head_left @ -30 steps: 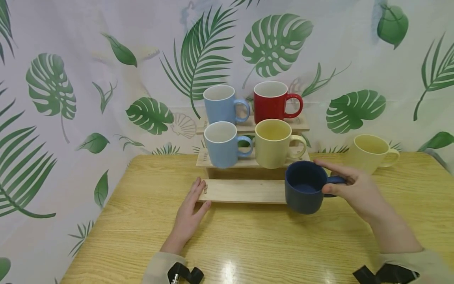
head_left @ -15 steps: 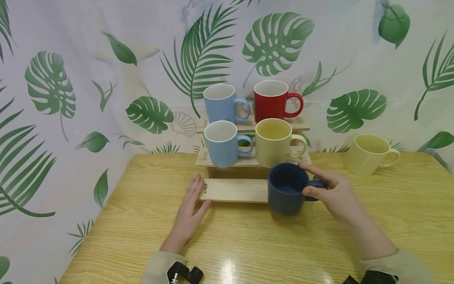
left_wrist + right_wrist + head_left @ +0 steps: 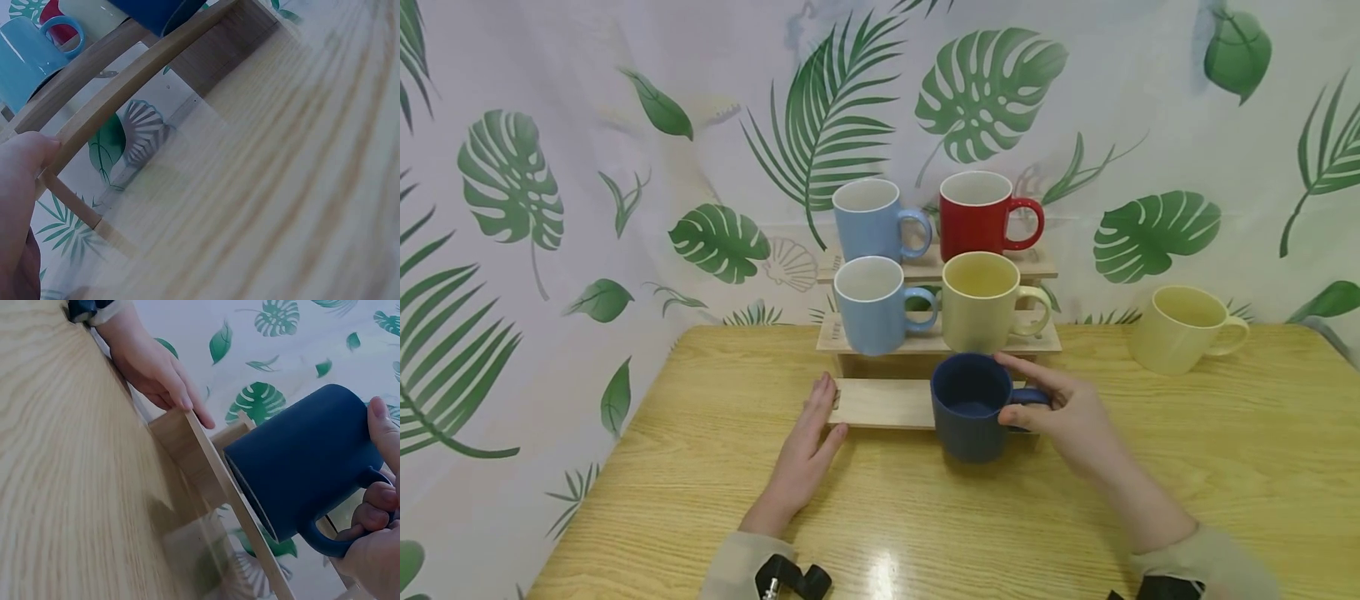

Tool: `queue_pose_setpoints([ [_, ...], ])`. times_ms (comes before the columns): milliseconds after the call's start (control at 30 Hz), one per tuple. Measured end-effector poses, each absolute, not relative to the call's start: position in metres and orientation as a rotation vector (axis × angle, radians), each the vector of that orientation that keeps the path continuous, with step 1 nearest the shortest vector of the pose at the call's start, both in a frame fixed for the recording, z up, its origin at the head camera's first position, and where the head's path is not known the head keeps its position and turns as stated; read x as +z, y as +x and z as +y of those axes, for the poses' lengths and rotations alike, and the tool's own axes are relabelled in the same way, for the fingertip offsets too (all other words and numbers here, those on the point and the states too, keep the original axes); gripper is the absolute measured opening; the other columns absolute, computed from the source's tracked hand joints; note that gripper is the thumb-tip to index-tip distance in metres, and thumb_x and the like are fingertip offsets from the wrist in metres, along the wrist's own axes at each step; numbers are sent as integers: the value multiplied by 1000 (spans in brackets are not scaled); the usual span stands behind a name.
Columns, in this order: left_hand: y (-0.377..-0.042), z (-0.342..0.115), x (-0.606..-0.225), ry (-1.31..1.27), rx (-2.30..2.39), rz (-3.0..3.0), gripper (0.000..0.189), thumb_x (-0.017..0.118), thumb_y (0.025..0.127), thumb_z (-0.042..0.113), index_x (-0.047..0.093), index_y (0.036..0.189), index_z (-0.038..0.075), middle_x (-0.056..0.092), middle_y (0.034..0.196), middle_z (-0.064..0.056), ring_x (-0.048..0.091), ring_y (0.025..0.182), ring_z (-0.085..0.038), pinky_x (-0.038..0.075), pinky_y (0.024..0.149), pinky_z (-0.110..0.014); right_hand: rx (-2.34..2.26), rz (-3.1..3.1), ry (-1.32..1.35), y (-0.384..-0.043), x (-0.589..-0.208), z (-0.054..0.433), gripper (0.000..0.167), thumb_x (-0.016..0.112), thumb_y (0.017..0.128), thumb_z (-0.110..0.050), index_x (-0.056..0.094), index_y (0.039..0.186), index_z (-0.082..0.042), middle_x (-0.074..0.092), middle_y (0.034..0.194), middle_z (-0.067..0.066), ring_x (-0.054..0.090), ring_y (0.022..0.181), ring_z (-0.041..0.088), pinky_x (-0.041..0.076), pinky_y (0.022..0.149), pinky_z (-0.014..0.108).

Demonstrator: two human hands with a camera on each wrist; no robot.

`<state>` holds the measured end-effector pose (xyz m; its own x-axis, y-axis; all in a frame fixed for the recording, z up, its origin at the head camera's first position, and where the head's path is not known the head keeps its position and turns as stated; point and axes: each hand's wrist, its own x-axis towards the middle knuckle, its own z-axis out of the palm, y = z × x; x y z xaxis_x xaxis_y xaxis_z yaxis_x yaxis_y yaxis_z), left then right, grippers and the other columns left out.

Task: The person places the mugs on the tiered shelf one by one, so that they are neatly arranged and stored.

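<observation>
My right hand (image 3: 1067,421) grips a dark blue mug (image 3: 972,421) by its handle, with the thumb up at the rim. The mug is upright, its base close over the front edge of the lowest board of a wooden tiered rack (image 3: 880,404). In the right wrist view, the mug's side (image 3: 300,462) faces the camera and fingers curl through the handle. My left hand (image 3: 801,454) rests against the left end of that board, fingers extended. Its thumb (image 3: 40,149) touches the board's front edge in the left wrist view.
On the middle tier stand a light blue mug (image 3: 871,308) and a yellow mug (image 3: 981,304). Another light blue mug (image 3: 867,221) and a red mug (image 3: 973,217) occupy the top tier. A second yellow mug (image 3: 1176,333) sits on the wooden table (image 3: 700,467), right of the rack.
The dark blue mug has travelled left and slightly toward the person in my right hand, from the rack's right end to over the lowest board. My left hand stays at the board's end.
</observation>
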<state>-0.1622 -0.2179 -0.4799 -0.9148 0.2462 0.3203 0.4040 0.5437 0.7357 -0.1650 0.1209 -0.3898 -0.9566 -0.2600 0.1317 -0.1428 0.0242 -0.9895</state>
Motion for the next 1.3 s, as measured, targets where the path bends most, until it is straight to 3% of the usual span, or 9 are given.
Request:
queue_pose_setpoints([
  [100, -163, -218, -480, -544, -1300, -2606, 61, 45, 103, 29, 16, 154, 12, 11, 159, -8, 4, 145, -17, 8, 115, -43, -2116, 2083, -468, -166, -390, 111, 59, 74, 81, -2, 55, 137, -11, 58, 127, 2, 65, 95, 15, 54, 79, 27],
  [167, -163, -218, -480, -541, -1298, -2609, 61, 45, 103, 29, 16, 154, 12, 11, 159, -8, 4, 145, -16, 9, 115, -43, -2126, 2046, -469, -168, -391, 103, 60, 75, 81, -3, 55, 137, -9, 58, 128, 5, 66, 94, 16, 54, 79, 29],
  [333, -163, -219, -480, -540, -1300, -2602, 61, 46, 102, 29, 18, 154, 12, 12, 159, -8, 5, 145, -16, 9, 115, -41, -2149, 2023, -437, -172, -393, 81, 62, 78, 79, -6, 56, 136, -10, 65, 112, 12, 66, 83, 13, 55, 77, 32],
  [433, -163, -219, -480, -539, -1304, -2593, 61, 47, 102, 28, 19, 153, 11, 13, 159, -8, 6, 145, -17, 10, 115, -42, -2188, 2012, -414, -177, -396, 70, 62, 79, 77, -6, 57, 135, -12, 69, 93, 6, 61, 70, 9, 54, 69, 23],
  [500, -163, -219, -481, -539, -1306, -2588, 61, 47, 102, 27, 20, 153, 11, 13, 159, -8, 7, 144, -17, 10, 115, -43, -2227, 1994, -422, -179, -399, 64, 61, 79, 77, -5, 58, 134, -11, 69, 92, 2, 59, 68, 8, 53, 67, 21],
  [667, -163, -219, -481, -535, -1306, -2587, 61, 48, 101, 27, 21, 153, 10, 14, 159, -8, 7, 144, -17, 11, 114, -44, -2295, 1959, -441, -183, -403, 50, 60, 80, 76, -6, 59, 133, -10, 66, 113, 5, 58, 73, 9, 53, 71, 22],
  [900, -164, -219, -480, -529, -1298, -2577, 61, 50, 101, 25, 22, 153, 10, 16, 158, -8, 9, 144, -18, 11, 115, -41, -2321, 1926, -449, -187, -406, 34, 62, 82, 74, -7, 59, 132, -10, 61, 126, 6, 58, 75, 10, 52, 69, 21],
  [1300, -162, -218, -476, -514, -1314, -2575, 62, 51, 100, 27, 24, 152, 9, 19, 158, -8, 10, 144, -19, 12, 115, -44, -2311, 1979, -422, -190, -407, 18, 64, 84, 72, -11, 61, 131, -14, 59, 129, 11, 62, 86, 12, 52, 74, 23],
])
